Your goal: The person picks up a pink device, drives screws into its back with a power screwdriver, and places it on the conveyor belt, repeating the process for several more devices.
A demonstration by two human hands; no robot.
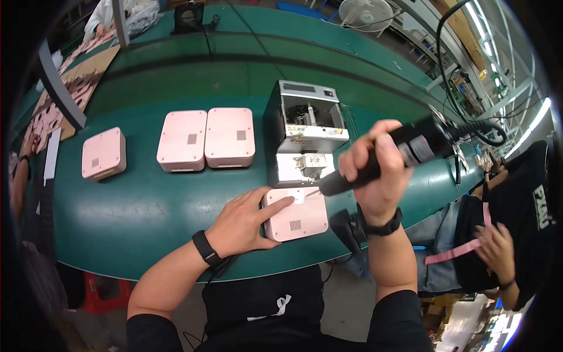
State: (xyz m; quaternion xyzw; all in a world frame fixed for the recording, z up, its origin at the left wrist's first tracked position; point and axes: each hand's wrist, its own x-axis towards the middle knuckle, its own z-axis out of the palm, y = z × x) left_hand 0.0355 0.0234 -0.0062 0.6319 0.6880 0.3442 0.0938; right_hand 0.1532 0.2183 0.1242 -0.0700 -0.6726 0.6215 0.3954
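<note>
On a green factory conveyor belt (146,199), my left hand (243,223) presses flat on a pink casing (299,217); my right hand (375,170) grips a black electric screwdriver (404,149); a fan (366,12) stands beyond.

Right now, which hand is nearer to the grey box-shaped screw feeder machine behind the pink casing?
Right. The right hand, gripping the black electric screwdriver, hangs just beside the grey box-shaped screw feeder machine. The left hand rests lower, on the pink casing.
</note>
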